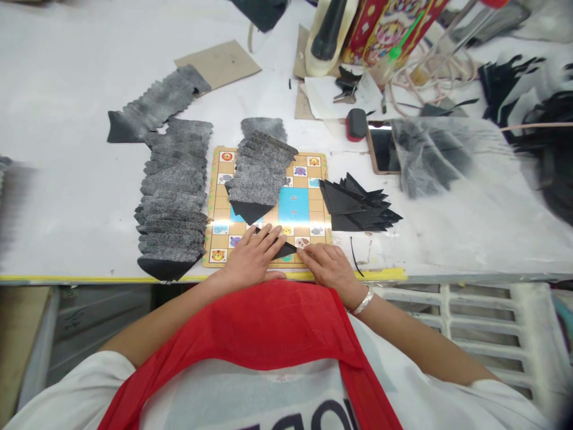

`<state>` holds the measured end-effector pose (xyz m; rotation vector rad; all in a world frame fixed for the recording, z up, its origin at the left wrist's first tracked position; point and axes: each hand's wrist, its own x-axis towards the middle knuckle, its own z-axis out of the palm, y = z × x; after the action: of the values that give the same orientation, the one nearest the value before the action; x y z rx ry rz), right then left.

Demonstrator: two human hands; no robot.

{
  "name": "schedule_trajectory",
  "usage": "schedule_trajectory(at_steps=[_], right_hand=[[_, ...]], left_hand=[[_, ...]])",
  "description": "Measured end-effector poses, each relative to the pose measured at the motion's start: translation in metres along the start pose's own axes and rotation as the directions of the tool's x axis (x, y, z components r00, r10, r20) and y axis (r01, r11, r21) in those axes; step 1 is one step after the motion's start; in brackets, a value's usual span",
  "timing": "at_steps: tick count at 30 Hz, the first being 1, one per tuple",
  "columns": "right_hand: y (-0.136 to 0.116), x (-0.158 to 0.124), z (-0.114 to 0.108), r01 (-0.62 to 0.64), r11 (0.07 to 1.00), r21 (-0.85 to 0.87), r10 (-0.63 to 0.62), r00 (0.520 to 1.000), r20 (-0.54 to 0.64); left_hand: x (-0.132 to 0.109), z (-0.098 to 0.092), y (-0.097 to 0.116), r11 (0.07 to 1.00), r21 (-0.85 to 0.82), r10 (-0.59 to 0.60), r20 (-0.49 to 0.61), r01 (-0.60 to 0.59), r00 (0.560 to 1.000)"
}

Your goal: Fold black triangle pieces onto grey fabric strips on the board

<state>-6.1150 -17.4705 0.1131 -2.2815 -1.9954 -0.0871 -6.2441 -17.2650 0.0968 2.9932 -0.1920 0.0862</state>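
A small black triangular piece [285,249], which looks like leather or fabric, lies on an animal-printed game board [316,209] at the table's front edge. My left hand [253,254] rests flat over its left part, fingers stretched out and partly hiding it. At the piece's right tip, my right hand [329,266] has its fingers bent together on the point; its thumb is hidden. Overlapping grey-backed black pieces [264,170] lie in a row on the board. A longer row of such pieces [172,191] runs to the left. Loose black pointed pieces [358,206] are heaped to the right.
Further back are a brown card [224,60], a cream bottle-like container [329,39], a red printed box [385,27] and keys [345,95]. A phone [382,146] lies partly under a clear plastic bag [432,155]. Yellow tape [102,277] lines the table's front edge.
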Motion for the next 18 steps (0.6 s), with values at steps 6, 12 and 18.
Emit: schedule_trajectory(at_steps=[6, 12, 18], right_hand=[[0.001, 0.002, -0.003, 0.027, 0.999, -0.023, -0.027, 0.999, 0.029], [0.003, 0.004, -0.004, 0.061, 0.998, -0.018, -0.060, 0.998, 0.035], [0.002, 0.007, -0.009, -0.054, 0.995, 0.088, 0.057, 0.998, -0.033]], left_hand=[[-0.025, -0.014, -0.015, 0.976, 0.063, -0.207, 0.007, 0.206, 0.978], [-0.011, -0.006, 0.001, 0.997, 0.067, -0.023, -0.074, 0.028, 0.997], [0.013, 0.015, 0.019, 0.990, -0.019, 0.138, -0.076, -0.140, 0.988]])
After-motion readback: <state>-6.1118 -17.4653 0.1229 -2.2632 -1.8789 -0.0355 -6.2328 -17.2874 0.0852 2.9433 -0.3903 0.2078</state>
